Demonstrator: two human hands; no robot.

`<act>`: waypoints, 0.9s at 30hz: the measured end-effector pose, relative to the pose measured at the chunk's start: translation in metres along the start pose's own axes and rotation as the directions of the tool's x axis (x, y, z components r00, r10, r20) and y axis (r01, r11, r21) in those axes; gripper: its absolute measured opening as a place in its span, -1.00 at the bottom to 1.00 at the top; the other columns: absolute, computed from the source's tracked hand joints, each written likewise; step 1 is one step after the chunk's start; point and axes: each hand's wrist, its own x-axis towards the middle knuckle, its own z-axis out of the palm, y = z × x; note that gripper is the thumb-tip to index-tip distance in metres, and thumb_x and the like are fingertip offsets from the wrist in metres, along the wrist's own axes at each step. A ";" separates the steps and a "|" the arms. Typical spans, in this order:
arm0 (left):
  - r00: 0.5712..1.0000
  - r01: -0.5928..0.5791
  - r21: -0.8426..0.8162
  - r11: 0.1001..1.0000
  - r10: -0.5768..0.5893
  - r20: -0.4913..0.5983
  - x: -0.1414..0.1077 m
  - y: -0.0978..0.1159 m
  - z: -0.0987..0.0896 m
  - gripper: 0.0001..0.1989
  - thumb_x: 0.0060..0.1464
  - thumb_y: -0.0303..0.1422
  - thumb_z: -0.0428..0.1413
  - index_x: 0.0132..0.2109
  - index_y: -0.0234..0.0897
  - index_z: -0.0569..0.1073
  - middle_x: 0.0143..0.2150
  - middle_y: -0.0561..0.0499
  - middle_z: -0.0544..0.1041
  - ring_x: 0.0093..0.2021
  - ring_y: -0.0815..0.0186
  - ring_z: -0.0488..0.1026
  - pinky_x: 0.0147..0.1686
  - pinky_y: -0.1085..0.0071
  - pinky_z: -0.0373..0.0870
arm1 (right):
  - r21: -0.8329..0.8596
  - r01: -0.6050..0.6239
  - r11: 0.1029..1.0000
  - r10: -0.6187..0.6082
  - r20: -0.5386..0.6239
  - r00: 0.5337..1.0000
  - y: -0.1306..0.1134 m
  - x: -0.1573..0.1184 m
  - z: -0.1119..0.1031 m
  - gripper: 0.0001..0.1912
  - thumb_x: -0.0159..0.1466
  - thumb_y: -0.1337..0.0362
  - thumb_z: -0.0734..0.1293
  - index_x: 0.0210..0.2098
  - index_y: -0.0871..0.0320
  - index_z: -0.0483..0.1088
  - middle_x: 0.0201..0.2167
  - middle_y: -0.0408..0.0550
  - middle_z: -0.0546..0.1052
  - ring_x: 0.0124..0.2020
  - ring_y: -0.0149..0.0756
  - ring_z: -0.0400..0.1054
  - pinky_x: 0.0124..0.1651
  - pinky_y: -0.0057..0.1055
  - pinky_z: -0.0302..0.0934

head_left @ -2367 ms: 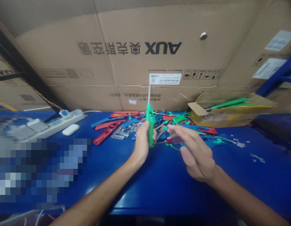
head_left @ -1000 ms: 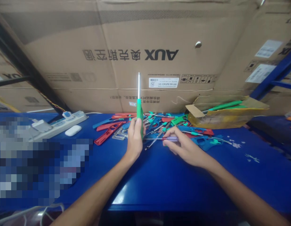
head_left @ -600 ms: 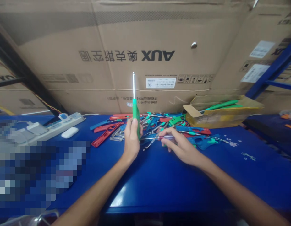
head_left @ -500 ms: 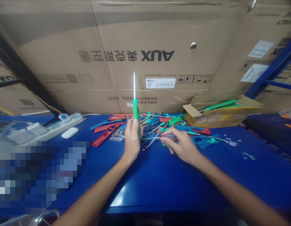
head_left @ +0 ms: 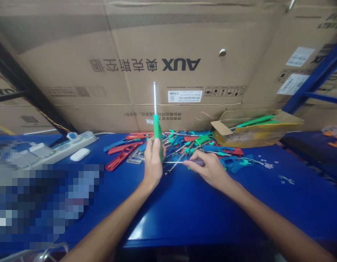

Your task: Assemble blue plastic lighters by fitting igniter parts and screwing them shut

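My left hand (head_left: 153,160) is closed around a green long-nosed lighter (head_left: 157,127), held upright with its thin metal tube pointing up. In my right hand (head_left: 209,165) is a screwdriver (head_left: 174,162); fingers cover most of its handle. The screwdriver's metal shaft runs level to the left, its tip reaching the lighter's lower body by my left palm. Whether the tip sits in a screw is hidden. Just behind both hands lies a heap of lighter parts (head_left: 179,142): red, blue and green shells and metal tubes with teal pieces.
A cardboard box (head_left: 256,136) with green pieces inside stands at the back right. On the left are a white power strip (head_left: 75,143) and a white rounded case (head_left: 80,154). Small pale bits (head_left: 285,179) lie on the blue table (head_left: 185,214). Large cardboard (head_left: 125,40) walls the back.
My right fingers have shifted slightly on the screwdriver, around its handle. The lighter stays upright in my left hand. The whole view has moved very slightly.
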 end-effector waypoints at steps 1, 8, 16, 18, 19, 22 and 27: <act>1.000 -0.004 0.011 1.000 0.003 0.005 0.000 0.000 0.000 -0.69 0.40 -0.13 -0.07 -0.27 -0.21 0.28 -0.48 0.11 0.28 -0.50 0.39 0.22 -0.48 0.42 0.15 | 0.006 -0.032 0.999 0.032 0.018 0.999 0.001 0.000 0.000 -0.65 0.37 0.02 0.32 -0.43 0.11 0.33 -0.61 -0.24 0.40 -0.59 -0.41 0.26 -0.45 -0.44 0.14; 0.999 0.011 -0.036 0.999 -0.012 -0.029 0.006 -0.002 -0.003 -0.69 0.37 -0.11 -0.04 -0.28 -0.20 0.27 -0.50 0.13 0.25 -0.54 0.41 0.19 -0.54 0.44 0.11 | 0.058 0.048 0.997 -0.056 0.150 0.987 -0.002 -0.003 -0.002 -0.84 0.37 0.17 0.34 -0.13 0.09 0.34 -0.17 -0.10 0.50 -0.19 -0.34 0.41 -0.12 -0.41 0.27; 1.000 -0.013 -0.025 1.000 0.013 -0.016 0.006 0.000 -0.002 -0.71 0.37 -0.12 -0.03 -0.26 -0.20 0.29 -0.50 0.12 0.27 -0.53 0.39 0.20 -0.52 0.42 0.13 | -0.060 0.046 0.997 -0.042 0.065 0.997 -0.005 -0.001 0.003 -0.65 0.48 0.13 0.19 -0.38 0.12 0.41 -0.41 -0.15 0.52 -0.36 -0.35 0.39 -0.21 -0.40 0.21; 0.999 -0.017 -0.021 1.000 0.016 -0.035 0.007 0.001 -0.002 -0.69 0.36 -0.10 -0.03 -0.28 -0.19 0.29 -0.50 0.12 0.27 -0.54 0.37 0.19 -0.52 0.41 0.12 | -0.034 0.063 0.997 -0.062 0.031 0.998 -0.003 -0.002 0.005 -0.81 0.45 0.16 0.24 -0.15 0.09 0.44 -0.23 -0.10 0.55 -0.22 -0.31 0.43 -0.13 -0.39 0.25; 0.999 -0.017 -0.022 1.000 0.016 -0.047 0.008 0.001 -0.002 -0.68 0.36 -0.08 -0.03 -0.29 -0.19 0.28 -0.51 0.12 0.26 -0.55 0.37 0.19 -0.52 0.41 0.11 | -0.020 0.080 0.997 -0.079 0.037 0.996 -0.002 -0.002 0.006 -0.83 0.42 0.17 0.28 -0.05 0.09 0.40 -0.15 -0.07 0.53 -0.18 -0.30 0.43 -0.11 -0.38 0.27; 0.997 -0.009 -0.029 1.000 0.006 -0.081 0.011 0.001 -0.005 -0.64 0.34 -0.03 -0.03 -0.33 -0.18 0.26 -0.53 0.12 0.27 -0.56 0.34 0.18 -0.53 0.39 0.11 | 0.002 0.179 0.984 -0.179 0.063 0.982 0.001 -0.003 0.006 -0.83 0.38 0.24 0.34 -0.05 0.10 0.35 -0.09 -0.02 0.47 -0.13 -0.29 0.40 -0.07 -0.36 0.30; 0.995 -0.026 -0.008 1.000 0.025 -0.097 0.011 0.002 -0.006 -0.63 0.33 -0.03 -0.03 -0.34 -0.18 0.26 -0.52 0.11 0.26 -0.55 0.35 0.18 -0.51 0.40 0.12 | -0.059 0.208 0.976 -0.209 -0.024 0.978 0.004 -0.002 0.004 -0.91 0.38 0.24 0.35 -0.14 0.08 0.47 -0.19 -0.08 0.57 -0.16 -0.27 0.47 -0.06 -0.33 0.32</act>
